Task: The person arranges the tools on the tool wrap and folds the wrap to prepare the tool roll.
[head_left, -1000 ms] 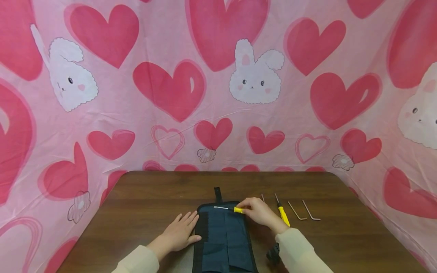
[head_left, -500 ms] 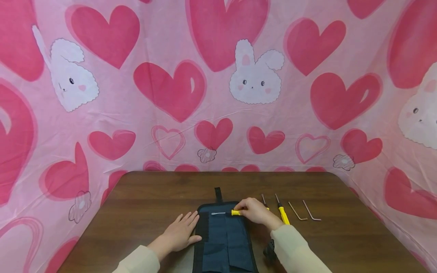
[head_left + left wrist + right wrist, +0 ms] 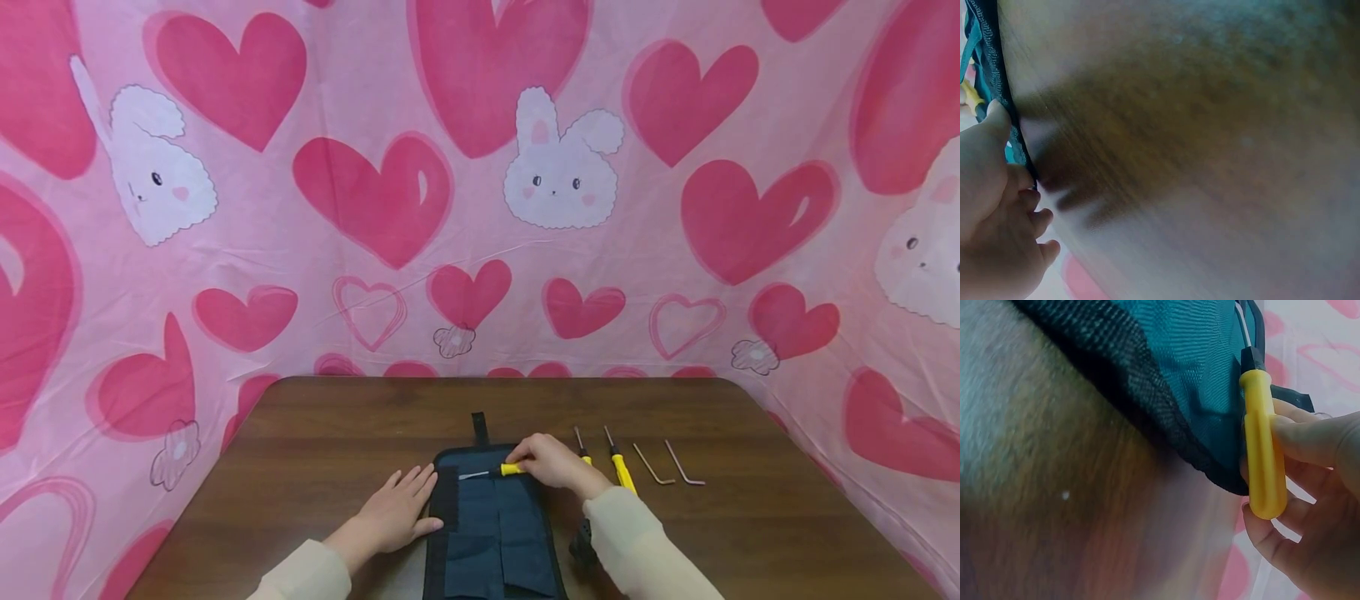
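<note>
A dark blue fabric tool pouch [image 3: 474, 508] with black edging lies flat on the table, its pockets facing up. My right hand [image 3: 551, 460] pinches a screwdriver by its yellow handle [image 3: 1261, 444] over the pouch's far part. The screwdriver's shaft [image 3: 472, 476] points left, and its tip is near the black left strip. Along the left border, my left hand [image 3: 393, 510] lies with fingers extended, and its thumb and fingertips touch the pouch's edge [image 3: 1007, 94]. Right of the pouch lie another yellow screwdriver [image 3: 623, 473] and a partly hidden one [image 3: 583, 448].
Two L-shaped hex keys [image 3: 654, 465] [image 3: 684, 463] lie on the brown wooden table [image 3: 360, 417] at the right. A black strap [image 3: 480, 427] extends from the pouch's far end. A pink heart-patterned cloth [image 3: 480, 250] hangs behind the table.
My right hand has shifted left and slightly nearer with the screwdriver, so its tip sits closer to the pouch's left strip. The left hand has stayed in place.
</note>
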A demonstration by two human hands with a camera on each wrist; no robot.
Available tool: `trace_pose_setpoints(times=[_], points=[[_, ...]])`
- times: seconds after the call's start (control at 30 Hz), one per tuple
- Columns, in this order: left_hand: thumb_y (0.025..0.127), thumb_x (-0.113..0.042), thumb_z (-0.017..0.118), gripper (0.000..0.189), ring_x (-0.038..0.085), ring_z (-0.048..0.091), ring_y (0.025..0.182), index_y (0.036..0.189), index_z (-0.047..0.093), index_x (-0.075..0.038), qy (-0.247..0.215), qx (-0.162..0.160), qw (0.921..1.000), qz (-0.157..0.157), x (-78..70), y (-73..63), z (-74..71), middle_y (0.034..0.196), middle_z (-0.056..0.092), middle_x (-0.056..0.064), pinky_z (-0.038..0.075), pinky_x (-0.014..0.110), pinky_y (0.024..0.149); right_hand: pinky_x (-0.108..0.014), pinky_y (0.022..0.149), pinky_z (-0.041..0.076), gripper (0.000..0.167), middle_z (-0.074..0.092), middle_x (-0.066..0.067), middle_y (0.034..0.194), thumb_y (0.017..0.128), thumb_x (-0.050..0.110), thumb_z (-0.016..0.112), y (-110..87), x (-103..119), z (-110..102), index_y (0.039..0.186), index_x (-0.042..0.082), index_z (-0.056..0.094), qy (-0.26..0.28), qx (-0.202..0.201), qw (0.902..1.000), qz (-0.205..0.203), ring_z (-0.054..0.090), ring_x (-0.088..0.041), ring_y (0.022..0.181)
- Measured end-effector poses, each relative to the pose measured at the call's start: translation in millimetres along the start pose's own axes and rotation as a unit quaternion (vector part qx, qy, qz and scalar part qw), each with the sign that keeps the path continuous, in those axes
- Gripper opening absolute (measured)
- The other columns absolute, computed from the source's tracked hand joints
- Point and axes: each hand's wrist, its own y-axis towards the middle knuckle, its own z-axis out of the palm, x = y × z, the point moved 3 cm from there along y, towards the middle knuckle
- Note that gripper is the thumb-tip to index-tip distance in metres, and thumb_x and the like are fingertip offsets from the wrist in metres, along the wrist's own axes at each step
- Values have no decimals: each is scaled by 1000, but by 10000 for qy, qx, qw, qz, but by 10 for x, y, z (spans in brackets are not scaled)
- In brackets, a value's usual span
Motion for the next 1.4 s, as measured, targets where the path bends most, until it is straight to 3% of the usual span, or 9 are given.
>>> trace_pose_setpoints(times=[0.63, 1.4], points=[[89, -51, 48, 71, 32, 28, 132, 138, 38, 0, -16, 54, 10000, 3, 17, 14, 16, 144, 33, 15, 20, 52, 104, -43, 81, 48, 18, 66, -4, 93, 86, -1, 61, 63, 12, 74, 97, 6, 73, 250, 88, 9996, 92, 58, -22, 83], [89, -51, 49, 72, 32, 29, 131, 137, 40, 0, 30, 49, 10000, -21, 8, 17, 6, 143, 35, 16, 21, 53, 103, -35, 78, 48, 17, 63, 2, 90, 86, 2, 62, 135, 102, 203, 98, 7, 73, 169, 81, 9997, -179, 54, -16, 80]])
